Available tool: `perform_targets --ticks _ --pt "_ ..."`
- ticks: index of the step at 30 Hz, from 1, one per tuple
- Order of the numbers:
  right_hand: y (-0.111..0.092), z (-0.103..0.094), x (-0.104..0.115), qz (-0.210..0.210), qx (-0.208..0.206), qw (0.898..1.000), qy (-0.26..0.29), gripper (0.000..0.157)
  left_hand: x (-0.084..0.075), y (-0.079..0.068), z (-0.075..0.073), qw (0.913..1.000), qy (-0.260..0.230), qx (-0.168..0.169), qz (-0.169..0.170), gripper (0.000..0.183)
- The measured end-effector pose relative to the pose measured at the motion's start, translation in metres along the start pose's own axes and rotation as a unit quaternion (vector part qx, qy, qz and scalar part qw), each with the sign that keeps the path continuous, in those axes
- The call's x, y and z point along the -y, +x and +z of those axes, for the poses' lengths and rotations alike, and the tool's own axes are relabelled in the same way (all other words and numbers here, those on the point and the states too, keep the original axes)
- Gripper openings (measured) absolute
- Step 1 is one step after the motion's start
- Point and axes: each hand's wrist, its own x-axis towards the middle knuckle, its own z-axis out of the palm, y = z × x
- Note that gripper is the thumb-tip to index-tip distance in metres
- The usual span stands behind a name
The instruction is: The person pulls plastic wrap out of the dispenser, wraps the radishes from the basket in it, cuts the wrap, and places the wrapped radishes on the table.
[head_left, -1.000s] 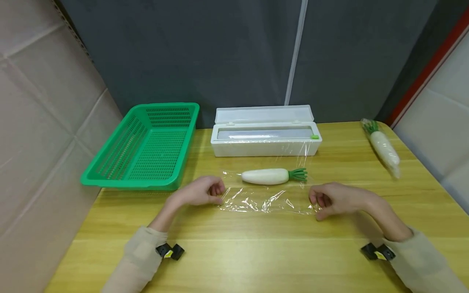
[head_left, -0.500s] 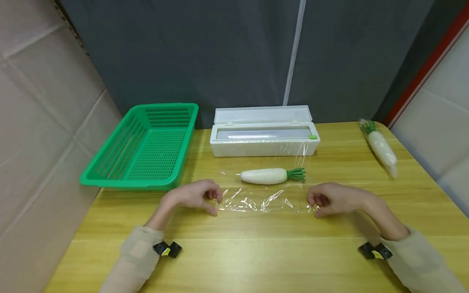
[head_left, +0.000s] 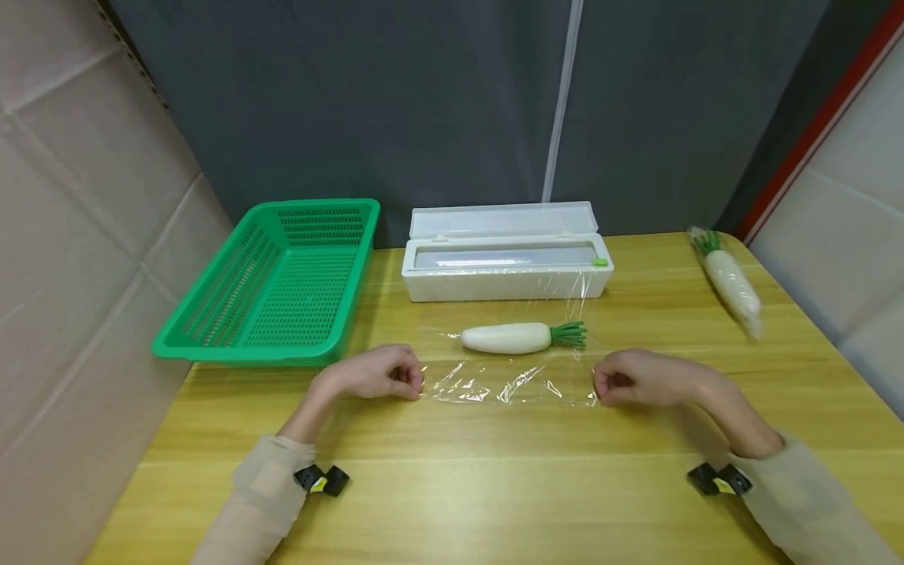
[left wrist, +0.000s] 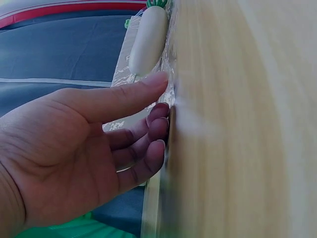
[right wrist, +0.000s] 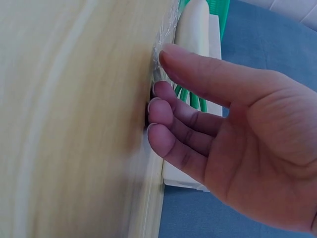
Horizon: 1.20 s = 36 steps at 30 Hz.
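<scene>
A clear sheet of plastic wrap (head_left: 487,384) lies on the table with a white radish (head_left: 505,338) with green stems on top of it. My left hand (head_left: 377,372) pinches the sheet's near left corner between thumb and fingers. At the near right corner my right hand (head_left: 646,378) pinches the film in the same way. Each wrist view shows the thumb above curled fingertips close to the tabletop, the film's crinkled edge beside them. The film runs back to a white wrap dispenser (head_left: 504,286) with its lid raised.
A green plastic basket (head_left: 247,353) stands at the back left. Near the right edge of the wooden table (head_left: 452,486) lies another radish (head_left: 733,282), wrapped in film. A dark panel (head_left: 339,102) rises behind the table.
Both thumbs have closed toward the fingers at the film's near corners; half a second ago the left thumb stood apart. The radish and dispenser have stayed in place.
</scene>
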Motion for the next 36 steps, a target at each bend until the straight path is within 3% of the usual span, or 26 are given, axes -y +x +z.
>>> perform_targets --ticks 9,17,24,30,36 --pt "0.000 -0.001 0.001 0.015 -0.005 1.000 0.000 0.016 -0.002 -0.001 -0.003 1.0000 -0.003 0.003 -0.004 0.006" --pt "-0.004 -0.005 0.001 0.018 -0.033 0.999 -0.003 0.017 -0.005 -0.003 -0.006 0.9995 -0.023 0.001 -0.021 0.007" --pt "-0.005 -0.010 0.001 0.027 -0.052 0.998 0.006 0.006 -0.005 -0.006 -0.010 0.9996 -0.026 -0.010 -0.009 0.004" --pt "-0.006 -0.012 -0.001 -0.004 -0.080 0.996 -0.037 0.016 -0.008 -0.008 -0.015 0.9995 0.006 -0.032 0.003 0.011" --pt "-0.005 -0.013 0.002 -0.019 -0.121 0.992 -0.043 0.013 -0.009 -0.008 -0.018 0.9982 -0.001 -0.059 0.006 0.012"
